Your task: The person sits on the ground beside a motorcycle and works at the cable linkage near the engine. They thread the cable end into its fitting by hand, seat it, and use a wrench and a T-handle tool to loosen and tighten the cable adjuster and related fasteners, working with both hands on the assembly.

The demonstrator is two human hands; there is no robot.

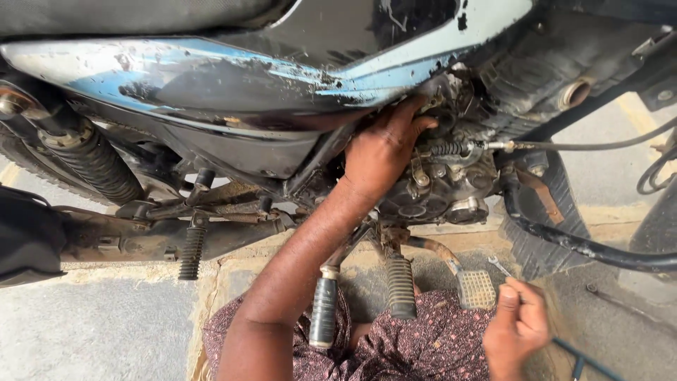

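Spanner (501, 267) in right hand (518, 328), long axis up-left; left hand (381, 152) on engine (441, 187).

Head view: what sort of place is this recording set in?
Most likely an outdoor or roadside motorcycle repair spot. A dirty motorcycle stands on rough concrete ground; the left hand reaches into the exposed engine, and the right hand holds a small spanner.

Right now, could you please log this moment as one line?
left hand: reaching into motorcycle engine | right hand: holding small spanner | foot pegs below
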